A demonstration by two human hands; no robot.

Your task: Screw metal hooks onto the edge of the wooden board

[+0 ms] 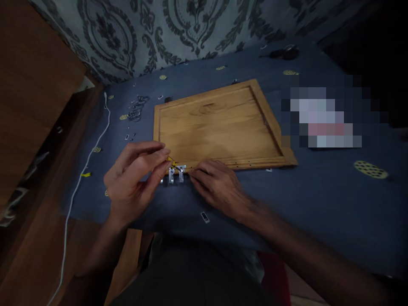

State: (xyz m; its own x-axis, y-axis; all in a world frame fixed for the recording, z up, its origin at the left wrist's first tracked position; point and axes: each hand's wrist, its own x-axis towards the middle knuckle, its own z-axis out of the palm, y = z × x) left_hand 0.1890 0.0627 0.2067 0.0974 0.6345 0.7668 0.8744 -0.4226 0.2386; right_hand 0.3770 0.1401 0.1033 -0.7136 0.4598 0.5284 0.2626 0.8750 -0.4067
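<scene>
A wooden framed panel (219, 123) lies flat on the blue patterned cloth. At the left part of its near edge sit shiny metal fittings that look like a hinge (181, 174). My left hand (135, 174) pinches a small yellow tool (172, 161) with a thin dark shaft, its tip at the metal fitting; the fingers hide most of it. Just right of the fitting, my right hand (216, 185) rests over the panel's near edge, fingers bent and close together. What its fingertips grip is hidden.
More metal fittings (137, 108) lie in a pile left of the panel. A white cable (72, 199) runs down the left side. A dark object (284, 52) lies at the back right, and a blurred-out patch (325, 119) covers something right of the panel. Patterned fabric (191, 25) rises behind.
</scene>
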